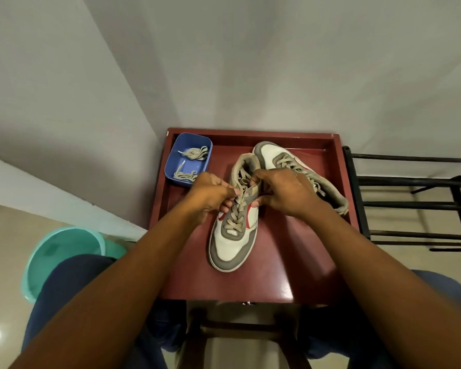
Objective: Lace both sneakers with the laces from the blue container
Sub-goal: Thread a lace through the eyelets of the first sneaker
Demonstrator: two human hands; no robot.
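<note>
A dark red wooden table with a raised rim stands in a corner of pale grey walls, over a glossy beige tiled floor. At its middle lies the near sneaker, white and grey leather with red trim, its toe pointing near. Its flat beige lace is crossed up the eyelets. The left hand pinches that lace near the top eyelets. The right hand curls around the near sneaker's upper edge, thumb on its side. The far sneaker, a laced match, lies just beside it at far right. A blue plastic container at the far left corner holds two bundled spare laces. A teal plastic bucket sits on the floor at left, and a black metal rack stands at right.
</note>
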